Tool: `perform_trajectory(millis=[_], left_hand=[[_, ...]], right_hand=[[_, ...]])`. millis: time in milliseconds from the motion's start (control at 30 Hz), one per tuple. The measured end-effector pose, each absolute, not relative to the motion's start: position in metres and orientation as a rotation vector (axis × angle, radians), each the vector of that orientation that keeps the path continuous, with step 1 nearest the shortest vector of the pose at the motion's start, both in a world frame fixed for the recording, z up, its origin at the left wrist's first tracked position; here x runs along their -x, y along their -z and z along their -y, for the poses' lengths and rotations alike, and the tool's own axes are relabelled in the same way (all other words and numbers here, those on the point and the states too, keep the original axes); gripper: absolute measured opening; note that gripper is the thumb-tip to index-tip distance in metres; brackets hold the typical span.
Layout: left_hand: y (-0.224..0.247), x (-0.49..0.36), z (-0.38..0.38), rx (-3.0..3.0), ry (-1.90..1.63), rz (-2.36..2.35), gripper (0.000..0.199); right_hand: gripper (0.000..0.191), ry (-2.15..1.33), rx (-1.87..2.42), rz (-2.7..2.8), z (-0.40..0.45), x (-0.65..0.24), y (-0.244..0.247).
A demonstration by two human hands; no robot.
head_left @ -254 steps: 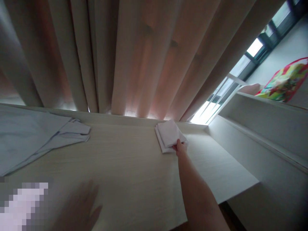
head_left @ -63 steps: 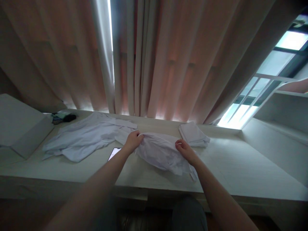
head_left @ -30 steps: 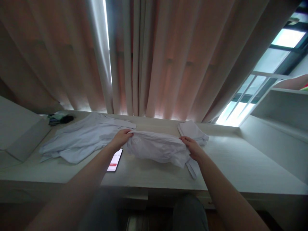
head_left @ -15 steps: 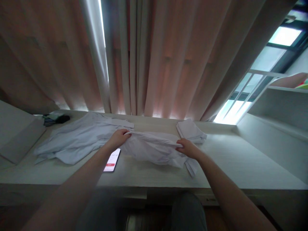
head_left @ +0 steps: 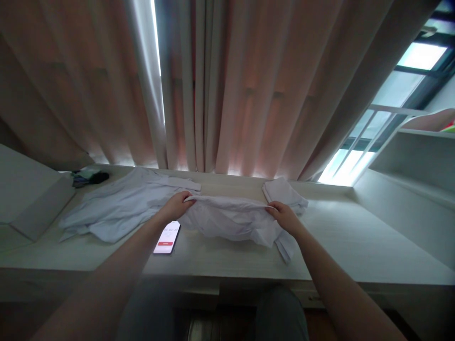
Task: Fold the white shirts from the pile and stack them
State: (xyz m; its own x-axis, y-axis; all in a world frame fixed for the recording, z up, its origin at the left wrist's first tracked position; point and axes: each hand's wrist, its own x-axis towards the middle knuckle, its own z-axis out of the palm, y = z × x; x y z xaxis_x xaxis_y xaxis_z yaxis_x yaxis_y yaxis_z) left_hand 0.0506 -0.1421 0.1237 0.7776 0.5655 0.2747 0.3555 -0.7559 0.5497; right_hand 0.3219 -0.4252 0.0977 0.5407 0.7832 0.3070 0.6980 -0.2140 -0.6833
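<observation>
A thin white garment [head_left: 231, 220] stretches between my two hands above the desk, its upper edge drawn nearly straight and its lower part hanging in loose folds. My left hand [head_left: 178, 206] pinches the left end of that edge. At the other end, the fingers of my right hand [head_left: 282, 215] are closed on the cloth. A narrow strip of the garment, perhaps a sleeve, trails on the desk below my right hand. To the left lies a spread-out white shirt [head_left: 121, 203], partly behind my left hand. A folded white garment [head_left: 284, 193] rests just behind my right hand.
On the desk [head_left: 355, 241], a phone [head_left: 167, 237] with a lit screen lies by my left forearm. A small dark bundle of cloth [head_left: 90, 177] sits at the back left. Curtains [head_left: 256, 94] hang behind the desk, and a shelf unit [head_left: 412, 189] stands at the right.
My right hand has risen slightly and shifted a little right along the garment, and its upper edge is now straighter. My left hand keeps its hold. The view has shifted slightly.
</observation>
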Motion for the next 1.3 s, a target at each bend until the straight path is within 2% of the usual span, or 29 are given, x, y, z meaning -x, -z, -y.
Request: perform_trajectory(millis=[300, 467, 600, 700, 800, 900, 1000, 1133, 1300], left_hand=[[-0.127, -0.049, 0.155, -2.807, -0.452, -0.445, 0.023], [-0.129, -0.050, 0.165, -2.690, -0.375, -0.483, 0.021], [-0.130, -0.052, 0.163, -2.620, -0.480, -0.504, 0.023], [-0.132, -0.050, 0.158, -2.566, -0.558, -0.549, 0.022], [-0.133, -0.046, 0.154, -2.524, -0.580, -0.589, 0.021], [-0.132, -0.041, 0.153, -2.489, -0.557, -0.625, 0.020], [-0.130, -0.038, 0.152, -2.451, -0.451, -0.587, 0.024], [-0.130, -0.034, 0.154, -2.347, -0.218, -0.533, 0.038], [-0.133, -0.031, 0.162, -2.065, -0.137, -0.580, 0.041]], right_hand=[[0.023, 0.179, 2.122, 1.210, 0.422, -0.334, -0.090], [0.024, 0.320, 2.230, 0.983, 0.412, -0.327, -0.082], [0.029, 0.366, 2.177, 0.868, 0.403, -0.322, -0.075], [0.033, 0.244, 2.178, 0.967, 0.400, -0.319, -0.073], [0.030, -0.030, 2.271, 1.137, 0.402, -0.317, -0.076], [0.035, -0.217, 2.314, 1.197, 0.407, -0.315, -0.079], [0.033, -0.295, 2.172, 1.117, 0.412, -0.314, -0.083], [0.029, -0.383, 1.926, 0.992, 0.418, -0.314, -0.089], [0.039, -0.573, 1.653, 0.915, 0.424, -0.316, -0.098]])
